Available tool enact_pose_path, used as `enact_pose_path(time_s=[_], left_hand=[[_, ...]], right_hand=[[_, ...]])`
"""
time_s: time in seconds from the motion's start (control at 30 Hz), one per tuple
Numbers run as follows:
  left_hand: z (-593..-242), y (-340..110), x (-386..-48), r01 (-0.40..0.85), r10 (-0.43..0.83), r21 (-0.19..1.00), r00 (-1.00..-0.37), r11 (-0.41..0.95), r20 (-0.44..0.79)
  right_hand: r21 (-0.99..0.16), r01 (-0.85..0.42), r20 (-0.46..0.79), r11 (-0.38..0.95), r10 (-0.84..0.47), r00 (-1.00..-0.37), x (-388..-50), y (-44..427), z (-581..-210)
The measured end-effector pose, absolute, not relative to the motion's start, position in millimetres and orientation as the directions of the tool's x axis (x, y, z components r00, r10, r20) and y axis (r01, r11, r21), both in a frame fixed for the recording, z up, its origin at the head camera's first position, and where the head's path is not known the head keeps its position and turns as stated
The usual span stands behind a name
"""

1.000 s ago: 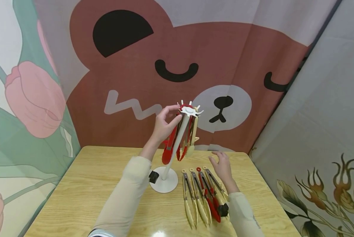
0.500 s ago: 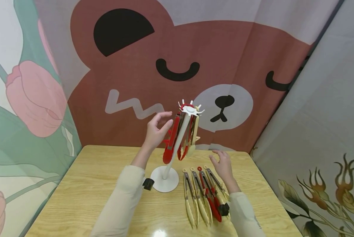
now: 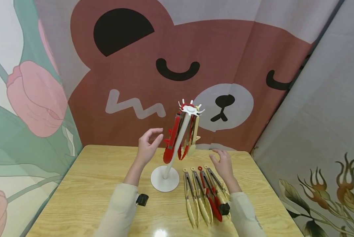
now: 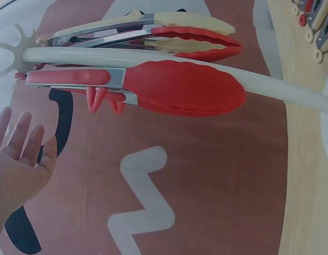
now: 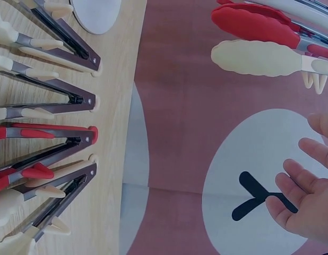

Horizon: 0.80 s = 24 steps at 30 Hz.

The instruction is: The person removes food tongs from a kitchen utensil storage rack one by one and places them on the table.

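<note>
My left hand [image 3: 148, 146] is in the air left of the white hook stand [image 3: 181, 135], holding nothing. Its fingers are relaxed, and the left wrist view shows them apart from the hanging red tongs [image 4: 185, 87]. More red tongs [image 4: 235, 40] and cream tongs [image 4: 201, 21] also hang from the stand's hooks. Over the far end of a row of tongs on the table hovers my right hand [image 3: 223, 166], loosely bent and holding nothing. That row has cream tongs [image 3: 189, 197] and one red pair [image 3: 213, 200]; my right forearm partly covers the rightmost cream pair.
The stand's round white base [image 3: 165, 186] rests on the light wooden table [image 3: 91, 184], left of the row. Behind the table hangs a curtain [image 3: 129, 72] with a bear print. A grey curtain [image 3: 313, 115] closes off the right side.
My left hand has moved from the top of the stand down and left, away from the red tongs, which stay hanging. My right hand has hardly moved.
</note>
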<state>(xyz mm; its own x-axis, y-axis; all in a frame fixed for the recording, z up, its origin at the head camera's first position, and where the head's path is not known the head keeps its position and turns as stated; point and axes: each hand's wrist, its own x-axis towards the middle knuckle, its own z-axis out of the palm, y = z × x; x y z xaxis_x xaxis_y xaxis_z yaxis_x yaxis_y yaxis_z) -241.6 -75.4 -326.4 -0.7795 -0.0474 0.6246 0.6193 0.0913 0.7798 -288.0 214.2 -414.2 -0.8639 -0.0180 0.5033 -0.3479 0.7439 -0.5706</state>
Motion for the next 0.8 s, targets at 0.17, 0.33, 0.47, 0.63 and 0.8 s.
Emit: enact_pose_path(time_s=[0.17,0.33,0.47,0.63,0.8], left_hand=[[-333,-78,-234,0.607,-0.046,0.782,-0.785,0.142,0.618],[-342,-83,-228,0.584,-0.078,0.792,-0.794,0.178,0.603],[-355,-89,-232,0.558,-0.101,0.809,-0.808,0.183,0.580],[-379,-98,-245,0.524,-0.096,0.828,-0.830,0.200,0.549],[-393,-103,-243,0.486,-0.058,0.834,-0.854,0.263,0.516]], right_hand=[[-0.572,-0.354,0.512,0.739,-0.015,-0.859,-287,213,-413],[-0.568,-0.364,0.518,0.738,-0.022,-0.855,-284,212,-410],[-0.560,-0.379,0.528,0.737,-0.035,-0.848,-284,212,-409],[-0.565,-0.374,0.519,0.735,-0.036,-0.854,-285,212,-409],[-0.567,-0.388,0.528,0.727,-0.042,-0.848,-287,211,-410]])
